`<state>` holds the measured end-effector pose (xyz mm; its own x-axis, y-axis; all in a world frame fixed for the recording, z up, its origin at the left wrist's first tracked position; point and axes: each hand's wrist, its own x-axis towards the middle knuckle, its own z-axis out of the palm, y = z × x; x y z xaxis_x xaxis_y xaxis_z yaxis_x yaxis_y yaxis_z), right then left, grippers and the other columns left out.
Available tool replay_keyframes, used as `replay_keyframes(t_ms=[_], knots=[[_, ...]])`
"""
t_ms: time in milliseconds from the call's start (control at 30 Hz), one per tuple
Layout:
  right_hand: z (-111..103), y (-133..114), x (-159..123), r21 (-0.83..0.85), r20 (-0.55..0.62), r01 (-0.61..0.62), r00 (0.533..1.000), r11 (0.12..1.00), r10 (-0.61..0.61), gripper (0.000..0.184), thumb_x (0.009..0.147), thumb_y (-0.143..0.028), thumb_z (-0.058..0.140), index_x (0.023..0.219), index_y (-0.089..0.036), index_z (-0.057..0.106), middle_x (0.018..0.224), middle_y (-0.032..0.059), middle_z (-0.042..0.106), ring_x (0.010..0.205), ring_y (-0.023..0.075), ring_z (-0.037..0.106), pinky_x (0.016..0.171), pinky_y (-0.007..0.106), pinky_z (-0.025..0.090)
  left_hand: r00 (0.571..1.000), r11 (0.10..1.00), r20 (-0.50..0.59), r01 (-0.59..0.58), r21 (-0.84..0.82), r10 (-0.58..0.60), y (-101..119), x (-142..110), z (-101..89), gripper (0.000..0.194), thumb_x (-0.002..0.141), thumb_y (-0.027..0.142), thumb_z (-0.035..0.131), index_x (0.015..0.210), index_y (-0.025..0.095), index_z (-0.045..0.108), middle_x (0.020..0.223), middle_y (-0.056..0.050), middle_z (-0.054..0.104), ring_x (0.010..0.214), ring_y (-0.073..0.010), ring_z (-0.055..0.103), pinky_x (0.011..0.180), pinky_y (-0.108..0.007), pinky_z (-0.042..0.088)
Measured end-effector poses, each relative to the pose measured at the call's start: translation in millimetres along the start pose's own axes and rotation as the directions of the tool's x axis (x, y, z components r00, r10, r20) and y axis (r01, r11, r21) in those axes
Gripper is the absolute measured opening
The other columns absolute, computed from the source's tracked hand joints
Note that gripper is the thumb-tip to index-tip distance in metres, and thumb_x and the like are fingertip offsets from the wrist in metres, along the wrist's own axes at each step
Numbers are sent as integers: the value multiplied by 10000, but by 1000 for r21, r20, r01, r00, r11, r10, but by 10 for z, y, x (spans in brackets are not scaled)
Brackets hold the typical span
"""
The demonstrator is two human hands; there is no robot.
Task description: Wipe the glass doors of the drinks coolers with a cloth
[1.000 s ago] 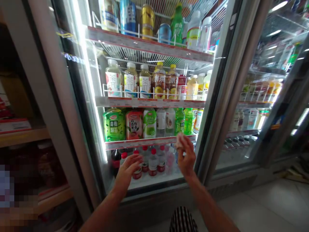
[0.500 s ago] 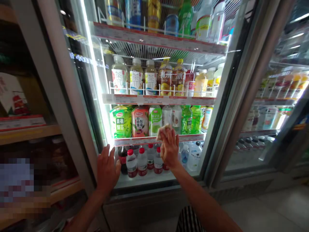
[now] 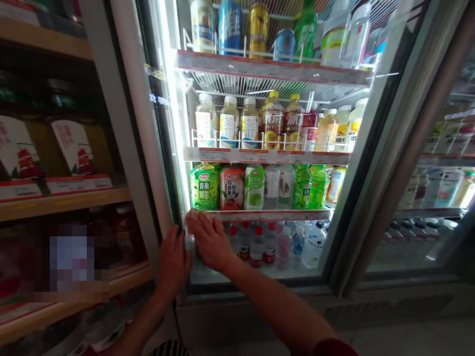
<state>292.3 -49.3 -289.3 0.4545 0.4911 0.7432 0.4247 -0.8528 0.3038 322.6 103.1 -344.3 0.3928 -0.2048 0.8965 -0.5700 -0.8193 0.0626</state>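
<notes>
The right hand [image 3: 213, 243] holds a cloth [image 3: 192, 220] near the left edge of the glass door [image 3: 260, 290], just beside the open left hand [image 3: 173, 259].

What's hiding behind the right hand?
Past the right hand, red-capped bottles show under the shelf. Whatever is straight behind the hand is covered, so I can't tell.

Head-worn view — forward, angled down, close
</notes>
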Motion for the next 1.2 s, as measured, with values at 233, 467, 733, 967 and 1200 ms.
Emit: replay_keyframes(t_ms=[233,467,733,967,1200], knots=[[-393,760,-505,-59,-236,-341,918,938,319,539,817,-153,410,1348,-241,380,1483,11,246,1390,253,88,1104,501,144,998,996,-18,-57,-66,56,230,163,-87,638,820,179,440,1403,203,182,1464,-134,233,1348,-284,223,1072,-505,247],[-619,835,-613,-63,-322,-458,850,887,417,599,824,-159,385,1407,-222,259,1504,30,167,1389,252,94,1103,503,188,982,975,-49,-188,-116,183,804,519,104,625,829,166,427,1406,182,188,1465,-131,241,1368,-254,173,1098,-482,188],[-901,1808,-1416,-20,-665,-743,509,669,546,511,874,-177,312,1385,-153,298,1504,129,117,1382,286,114,1053,582,226,967,965,-86,-249,-84,241,854,526,263,633,814,131,422,1408,190,211,1429,-112,321,1357,-213,208,1118,-448,132],[-834,1461,-1288,-141,-242,-353,918,925,313,536,840,-184,376,1370,-250,342,1452,30,312,1371,251,185,1087,482,269,964,962,-82,-258,-83,252,1198,715,272,647,817,133,417,1415,187,176,1429,-110,321,1352,-214,223,1117,-464,124],[-1001,1836,-1079,48,-699,-691,492,721,519,530,860,-180,318,1390,-159,290,1506,112,112,1383,287,100,1071,574,222,962,964,-100,-261,-53,255,1061,851,187,642,823,154,421,1416,194,177,1452,-105,278,1360,-227,200,1115,-459,134]])
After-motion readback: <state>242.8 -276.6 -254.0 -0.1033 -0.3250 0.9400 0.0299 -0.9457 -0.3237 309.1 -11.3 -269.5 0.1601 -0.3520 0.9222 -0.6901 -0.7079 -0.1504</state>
